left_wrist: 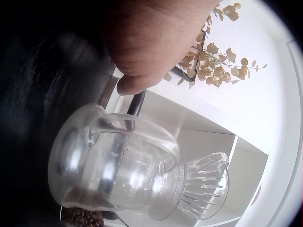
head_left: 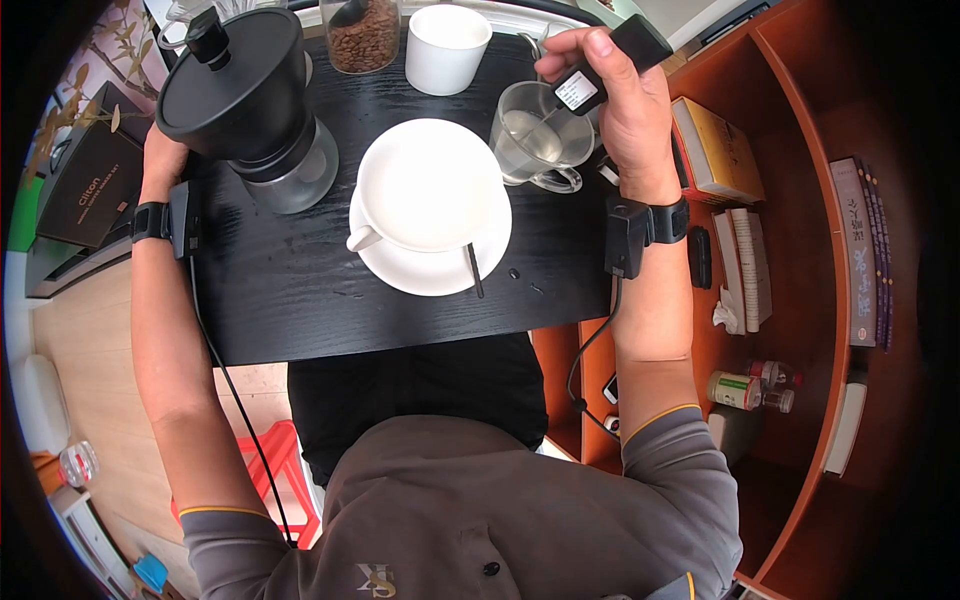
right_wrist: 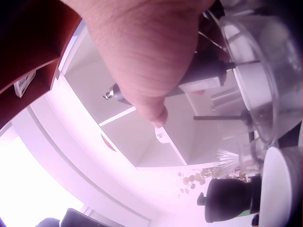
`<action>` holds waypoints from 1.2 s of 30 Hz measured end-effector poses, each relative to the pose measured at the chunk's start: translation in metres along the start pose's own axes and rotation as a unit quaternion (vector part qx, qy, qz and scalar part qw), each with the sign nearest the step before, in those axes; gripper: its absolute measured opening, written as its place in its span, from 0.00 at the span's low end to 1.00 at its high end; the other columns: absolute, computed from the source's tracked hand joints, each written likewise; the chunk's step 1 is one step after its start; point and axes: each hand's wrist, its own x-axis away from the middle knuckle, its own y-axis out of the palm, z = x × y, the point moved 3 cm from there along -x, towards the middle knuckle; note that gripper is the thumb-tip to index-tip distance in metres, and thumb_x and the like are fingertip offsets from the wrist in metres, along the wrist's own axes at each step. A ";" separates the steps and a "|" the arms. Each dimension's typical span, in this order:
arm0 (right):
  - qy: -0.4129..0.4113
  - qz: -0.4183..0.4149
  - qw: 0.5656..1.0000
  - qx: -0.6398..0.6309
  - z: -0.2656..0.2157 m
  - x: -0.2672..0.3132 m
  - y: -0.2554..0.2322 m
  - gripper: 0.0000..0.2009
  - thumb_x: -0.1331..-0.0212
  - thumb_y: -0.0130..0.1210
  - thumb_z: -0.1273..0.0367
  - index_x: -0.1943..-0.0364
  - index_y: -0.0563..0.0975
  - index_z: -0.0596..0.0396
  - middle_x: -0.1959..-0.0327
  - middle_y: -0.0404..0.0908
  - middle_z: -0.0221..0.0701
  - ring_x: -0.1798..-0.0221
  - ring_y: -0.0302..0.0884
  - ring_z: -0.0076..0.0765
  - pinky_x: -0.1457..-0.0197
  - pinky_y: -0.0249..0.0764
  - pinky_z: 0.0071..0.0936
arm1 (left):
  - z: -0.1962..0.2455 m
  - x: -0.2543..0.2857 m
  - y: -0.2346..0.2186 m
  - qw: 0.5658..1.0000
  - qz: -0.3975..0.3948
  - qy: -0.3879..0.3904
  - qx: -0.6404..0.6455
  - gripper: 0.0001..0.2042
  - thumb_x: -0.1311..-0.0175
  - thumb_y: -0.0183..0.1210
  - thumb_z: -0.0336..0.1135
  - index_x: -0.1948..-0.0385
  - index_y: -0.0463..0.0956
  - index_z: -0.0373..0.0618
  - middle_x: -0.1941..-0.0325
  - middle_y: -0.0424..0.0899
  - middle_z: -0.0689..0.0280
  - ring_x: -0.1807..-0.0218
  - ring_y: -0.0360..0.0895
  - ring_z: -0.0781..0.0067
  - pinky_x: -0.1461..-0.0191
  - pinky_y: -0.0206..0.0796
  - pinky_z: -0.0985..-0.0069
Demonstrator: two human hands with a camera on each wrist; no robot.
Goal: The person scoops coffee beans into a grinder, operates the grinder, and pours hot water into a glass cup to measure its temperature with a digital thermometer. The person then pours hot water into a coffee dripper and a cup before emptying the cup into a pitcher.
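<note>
My right hand [head_left: 635, 120] grips a black handheld frother [head_left: 640, 50] with a white label. The frother's thin metal shaft slants down into a glass cup [head_left: 505, 110], which stands on the table with pale liquid in it. In the head view my left hand [head_left: 165, 160] is beside the black coffee grinder [head_left: 270, 100], its fingers hidden behind it. Near that hand's thumb, the left wrist view shows a clear glass pot [left_wrist: 71, 156] and a dark bar [left_wrist: 136, 103]. Left of the glass cup, a white cup [head_left: 425, 185] sits on its saucer [head_left: 420, 280].
A thin dark stick [head_left: 475, 270] lies on the saucer. Behind stand a white tumbler [head_left: 447, 55] and a jar of coffee beans [head_left: 362, 45]. A brown shelf [head_left: 790, 120] with books borders the black table [head_left: 290, 320] on the right; a dark box [head_left: 90, 185] is at left.
</note>
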 end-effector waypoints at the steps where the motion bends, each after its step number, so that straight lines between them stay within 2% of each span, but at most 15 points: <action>1: -0.001 0.001 1.000 0.003 0.000 0.000 0.000 0.24 0.31 0.51 0.51 0.58 0.83 0.62 0.67 0.86 0.36 0.61 0.83 0.30 0.51 0.78 0.27 | 0.001 0.000 0.000 1.000 -0.001 -0.003 -0.001 0.25 0.36 0.56 0.49 0.46 0.77 0.36 0.46 0.84 0.50 0.43 0.81 0.58 0.42 0.68 0.67; 9: -0.010 -0.005 1.000 0.000 0.001 -0.002 -0.003 0.25 0.30 0.51 0.51 0.58 0.83 0.63 0.66 0.86 0.37 0.61 0.83 0.30 0.49 0.78 0.28 | 0.003 0.001 0.000 1.000 0.007 -0.009 0.002 0.25 0.36 0.56 0.48 0.46 0.77 0.36 0.46 0.84 0.49 0.43 0.81 0.57 0.42 0.68 0.67; 15: -0.007 -0.004 1.000 -0.007 0.000 -0.001 -0.004 0.25 0.30 0.50 0.51 0.58 0.83 0.64 0.66 0.86 0.38 0.60 0.82 0.31 0.49 0.77 0.29 | -0.013 -0.008 0.002 1.000 0.003 0.025 -0.016 0.25 0.35 0.56 0.48 0.46 0.77 0.36 0.46 0.84 0.48 0.43 0.81 0.55 0.42 0.68 0.66; 21: -0.009 -0.002 1.000 -0.012 0.000 -0.001 -0.005 0.25 0.30 0.50 0.52 0.59 0.83 0.64 0.66 0.86 0.38 0.60 0.83 0.32 0.49 0.77 0.29 | -0.004 -0.002 0.001 1.000 0.009 -0.007 0.002 0.24 0.35 0.55 0.48 0.47 0.77 0.36 0.45 0.83 0.48 0.43 0.80 0.54 0.42 0.68 0.67; 26: -0.019 -0.014 1.000 -0.005 0.000 -0.002 -0.004 0.24 0.30 0.50 0.52 0.60 0.83 0.64 0.66 0.86 0.38 0.61 0.83 0.32 0.49 0.77 0.30 | -0.003 -0.003 0.001 0.999 0.005 0.034 -0.033 0.25 0.34 0.55 0.49 0.45 0.76 0.36 0.46 0.84 0.49 0.42 0.80 0.56 0.41 0.68 0.67; 29: -0.001 0.015 1.000 0.019 -0.002 0.000 -0.004 0.24 0.30 0.50 0.53 0.60 0.83 0.64 0.66 0.86 0.38 0.61 0.83 0.32 0.49 0.77 0.30 | 0.000 0.000 0.002 1.000 -0.001 0.031 0.006 0.25 0.34 0.55 0.49 0.45 0.76 0.37 0.45 0.84 0.49 0.42 0.80 0.55 0.41 0.68 0.67; 31: 0.002 -0.001 1.000 -0.017 0.002 -0.001 -0.005 0.24 0.30 0.50 0.53 0.60 0.83 0.64 0.66 0.86 0.38 0.61 0.83 0.32 0.49 0.77 0.29 | 0.000 -0.001 0.002 1.000 0.003 0.023 -0.001 0.25 0.34 0.55 0.49 0.45 0.76 0.37 0.45 0.83 0.49 0.41 0.80 0.54 0.41 0.68 0.67; 36: 0.000 0.015 1.000 -0.003 -0.001 -0.001 -0.004 0.24 0.30 0.50 0.52 0.60 0.83 0.64 0.66 0.86 0.38 0.60 0.83 0.32 0.49 0.77 0.30 | -0.010 -0.007 0.002 1.000 0.000 0.008 -0.028 0.26 0.34 0.54 0.51 0.45 0.76 0.37 0.44 0.83 0.49 0.40 0.79 0.53 0.40 0.67 0.66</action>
